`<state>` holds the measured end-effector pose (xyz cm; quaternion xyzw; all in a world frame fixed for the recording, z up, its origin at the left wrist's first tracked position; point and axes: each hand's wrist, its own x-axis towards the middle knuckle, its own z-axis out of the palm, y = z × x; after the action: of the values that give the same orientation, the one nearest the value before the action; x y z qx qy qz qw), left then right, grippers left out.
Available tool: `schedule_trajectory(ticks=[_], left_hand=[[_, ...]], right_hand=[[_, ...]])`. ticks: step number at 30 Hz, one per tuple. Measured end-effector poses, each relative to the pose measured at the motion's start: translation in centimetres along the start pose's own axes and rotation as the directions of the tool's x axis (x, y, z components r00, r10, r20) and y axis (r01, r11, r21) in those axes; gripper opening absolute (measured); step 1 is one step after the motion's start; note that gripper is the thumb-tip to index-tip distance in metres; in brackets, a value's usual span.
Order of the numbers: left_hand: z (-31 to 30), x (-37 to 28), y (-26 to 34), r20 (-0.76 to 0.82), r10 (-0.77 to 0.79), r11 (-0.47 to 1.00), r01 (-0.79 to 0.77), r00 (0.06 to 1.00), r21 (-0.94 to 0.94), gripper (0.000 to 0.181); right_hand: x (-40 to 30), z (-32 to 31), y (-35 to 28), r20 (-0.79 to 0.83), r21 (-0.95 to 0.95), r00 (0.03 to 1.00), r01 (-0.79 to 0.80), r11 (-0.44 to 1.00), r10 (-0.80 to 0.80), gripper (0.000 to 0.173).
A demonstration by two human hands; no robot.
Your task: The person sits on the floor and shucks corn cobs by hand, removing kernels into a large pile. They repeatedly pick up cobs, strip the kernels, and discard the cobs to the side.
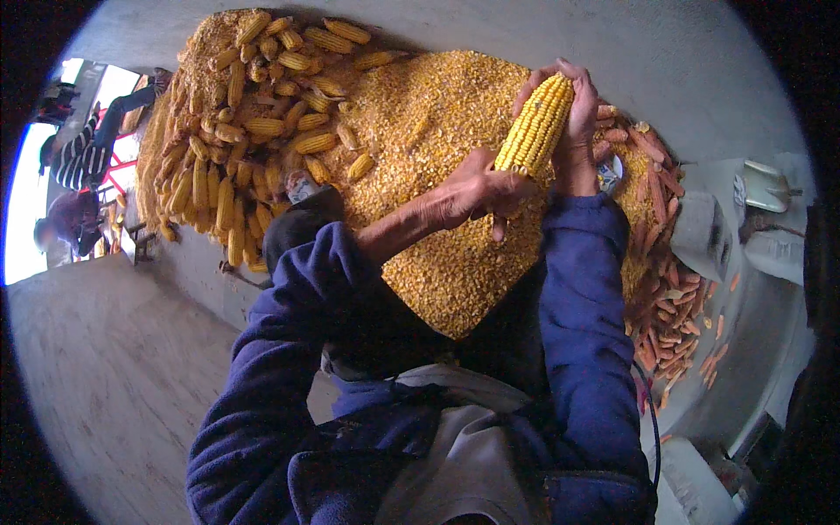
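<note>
A yellow ear of corn (535, 125), husked and full of kernels, slants between my two hands above a heap of loose kernels (446, 125). My right hand (577, 108) wraps around its upper end and far side. At the lower end, my left hand (489, 187) grips the ear with bent fingers, some of them hidden under it. Loose kernels also spread between my legs, down to a point near my lap.
Many unshelled ears (226, 197) are piled at the left. Bare reddish cobs (669, 328) lie at the right, near a metal scoop-like object (764, 187). A wall (623, 46) runs behind the heap. Other people (79, 157) are at the far left.
</note>
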<state>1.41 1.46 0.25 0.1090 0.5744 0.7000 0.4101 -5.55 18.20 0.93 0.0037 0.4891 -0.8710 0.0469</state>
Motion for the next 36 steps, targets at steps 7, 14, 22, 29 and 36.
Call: schedule_trajectory(ticks=[7,14,22,29,36], left_hand=[[0.7,0.6,0.2,-0.175,0.021,0.998,-0.010,0.984,0.063,0.040],[0.1,0.5,-0.3,-0.108,0.089,0.996,-0.088,0.990,0.015,0.022],[0.4,0.6,0.0,-0.223,0.064,0.996,-0.048,0.973,0.076,0.037],[0.1,1.1,-0.7,-0.183,0.066,0.992,-0.044,0.981,0.117,0.025],[-0.7,0.9,-1.1,-0.071,0.150,0.987,-0.153,0.986,-0.044,0.036]], right_hand=[[0.5,-0.4,0.4,-0.039,-0.136,0.998,0.037,0.990,-0.042,0.041],[0.0,0.3,0.1,-0.019,-0.066,1.000,0.000,0.998,-0.001,0.040],[0.2,0.4,0.2,-0.187,-0.266,0.973,0.082,0.961,-0.135,0.040],[0.4,0.0,0.8,-0.183,-0.173,0.976,0.089,0.981,-0.121,0.037],[0.7,-0.6,0.6,-0.190,-0.160,0.974,0.093,0.983,-0.123,0.039]])
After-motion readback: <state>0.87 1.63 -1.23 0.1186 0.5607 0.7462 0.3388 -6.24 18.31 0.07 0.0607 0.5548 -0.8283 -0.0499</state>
